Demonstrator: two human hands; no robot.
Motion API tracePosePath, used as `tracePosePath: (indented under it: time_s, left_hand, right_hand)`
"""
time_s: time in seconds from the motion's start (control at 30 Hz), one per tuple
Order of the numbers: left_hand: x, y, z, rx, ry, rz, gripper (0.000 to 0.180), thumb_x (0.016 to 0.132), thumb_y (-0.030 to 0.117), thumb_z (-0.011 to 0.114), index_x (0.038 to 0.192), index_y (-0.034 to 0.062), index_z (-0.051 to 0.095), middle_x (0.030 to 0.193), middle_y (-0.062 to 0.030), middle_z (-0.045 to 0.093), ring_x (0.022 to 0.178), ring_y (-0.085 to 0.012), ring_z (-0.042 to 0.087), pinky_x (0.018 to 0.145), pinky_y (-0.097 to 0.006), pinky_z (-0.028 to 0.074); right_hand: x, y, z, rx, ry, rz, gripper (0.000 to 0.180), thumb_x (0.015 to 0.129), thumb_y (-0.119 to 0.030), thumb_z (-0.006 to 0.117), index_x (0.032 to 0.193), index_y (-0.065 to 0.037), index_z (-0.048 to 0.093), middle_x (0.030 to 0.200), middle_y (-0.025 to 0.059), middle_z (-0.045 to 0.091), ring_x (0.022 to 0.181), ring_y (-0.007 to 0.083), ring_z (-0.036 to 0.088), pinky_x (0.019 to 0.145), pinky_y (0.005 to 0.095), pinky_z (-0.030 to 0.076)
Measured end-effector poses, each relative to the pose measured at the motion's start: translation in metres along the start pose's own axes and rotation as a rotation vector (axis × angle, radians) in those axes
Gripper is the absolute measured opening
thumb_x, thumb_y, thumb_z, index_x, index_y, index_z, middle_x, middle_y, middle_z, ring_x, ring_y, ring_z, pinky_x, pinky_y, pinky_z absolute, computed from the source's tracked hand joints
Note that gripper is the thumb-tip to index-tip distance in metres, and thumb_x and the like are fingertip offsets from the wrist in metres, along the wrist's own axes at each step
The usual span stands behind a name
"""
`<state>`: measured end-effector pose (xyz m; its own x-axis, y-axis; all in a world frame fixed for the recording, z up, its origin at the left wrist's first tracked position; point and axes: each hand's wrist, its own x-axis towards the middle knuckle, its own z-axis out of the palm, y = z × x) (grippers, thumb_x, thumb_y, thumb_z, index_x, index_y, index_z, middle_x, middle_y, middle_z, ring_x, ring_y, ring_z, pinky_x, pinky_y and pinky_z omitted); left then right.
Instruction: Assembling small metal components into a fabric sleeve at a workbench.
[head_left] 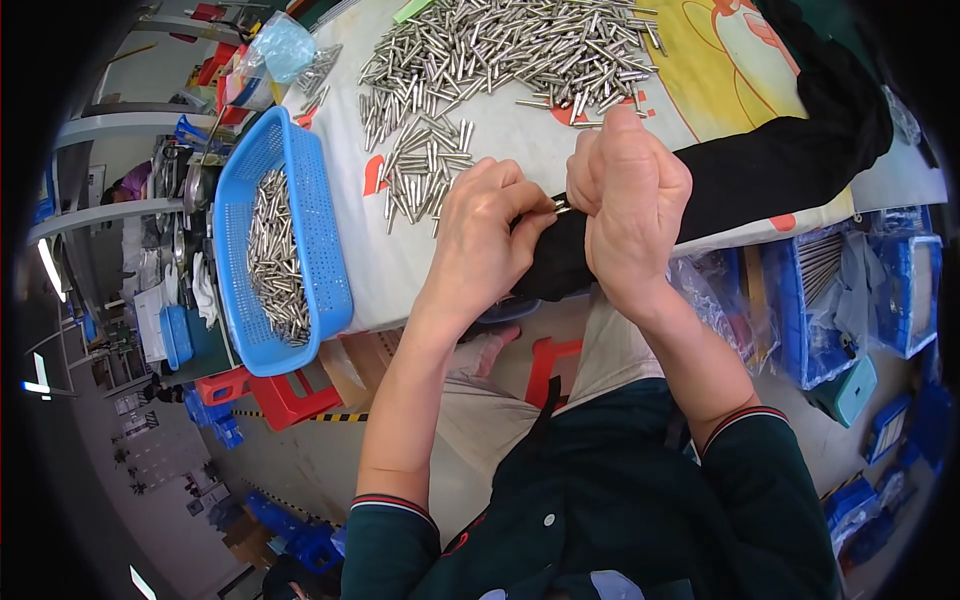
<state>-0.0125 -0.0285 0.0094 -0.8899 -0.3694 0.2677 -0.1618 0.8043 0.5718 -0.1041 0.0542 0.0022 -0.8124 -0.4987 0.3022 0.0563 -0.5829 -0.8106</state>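
metal pin sits between left hand, pinching its end, and right hand, curled closed (what it grips, i cannot tell), over black cloth; a steady, level hold should help.

I am in a factory-like workshop; metal pins lie heaped on my table at twelve o'clock; a blue basket holds more at ten; blue crates stand at three; black-and-yellow floor tape runs at eight.
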Motion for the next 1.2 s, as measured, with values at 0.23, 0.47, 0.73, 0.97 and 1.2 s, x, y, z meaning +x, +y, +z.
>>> tracePosePath:
  time_s: [0.23, 0.47, 0.73, 0.97, 1.2]
  left_hand:
    - [0.003, 0.001, 0.002, 0.039, -0.026, -0.006, 0.007, 0.064, 0.001, 0.068, 0.067, 0.0012, 0.062, 0.061, -0.0088, 0.049, 0.067, -0.0259, 0.050, 0.065, -0.036, 0.041]
    - [-0.006, 0.000, 0.005, 0.091, 0.062, 0.045, 0.008, 0.065, 0.002, 0.070, 0.073, 0.0036, 0.067, 0.067, -0.0065, 0.055, 0.067, -0.0245, 0.052, 0.066, -0.035, 0.041]
    - [-0.010, 0.003, 0.013, 0.212, 0.149, 0.118, 0.009, 0.066, 0.003, 0.070, 0.073, 0.0047, 0.067, 0.071, -0.0033, 0.055, 0.070, -0.0215, 0.051, 0.065, -0.034, 0.038]
    - [-0.012, 0.007, 0.010, 0.262, 0.150, 0.121, 0.012, 0.066, 0.000, 0.070, 0.078, 0.0029, 0.068, 0.072, -0.0061, 0.057, 0.071, -0.0228, 0.053, 0.065, -0.033, 0.042]
    - [-0.013, 0.005, 0.011, 0.247, 0.157, 0.103, 0.012, 0.066, 0.001, 0.070, 0.078, 0.0034, 0.068, 0.072, -0.0057, 0.057, 0.071, -0.0226, 0.053, 0.066, -0.033, 0.041]
  right_hand:
    - [-0.003, 0.000, 0.005, -0.117, 0.034, -0.065, 0.039, 0.097, -0.017, 0.041, 0.060, -0.006, 0.035, 0.052, -0.0033, 0.032, 0.047, 0.0049, 0.028, 0.041, 0.0244, 0.022]
    - [0.022, -0.015, -0.022, 0.398, 0.045, 0.261, 0.041, 0.094, -0.019, 0.039, 0.056, -0.012, 0.026, 0.047, -0.0031, 0.025, 0.041, 0.0072, 0.019, 0.041, 0.0252, 0.017]
    - [0.018, 0.000, -0.024, 0.495, 0.077, 0.239, 0.047, 0.095, -0.023, 0.042, 0.053, -0.011, 0.025, 0.046, -0.0039, 0.026, 0.041, 0.0062, 0.018, 0.039, 0.0251, 0.016]
    - [0.013, -0.003, -0.021, 0.477, 0.095, 0.216, 0.045, 0.095, -0.023, 0.040, 0.054, -0.011, 0.026, 0.047, -0.0032, 0.027, 0.041, 0.0063, 0.018, 0.039, 0.0254, 0.017]
    - [0.016, -0.002, -0.018, 0.478, 0.076, 0.215, 0.043, 0.095, -0.023, 0.041, 0.056, -0.010, 0.028, 0.047, -0.0033, 0.028, 0.041, 0.0059, 0.019, 0.039, 0.0252, 0.017]
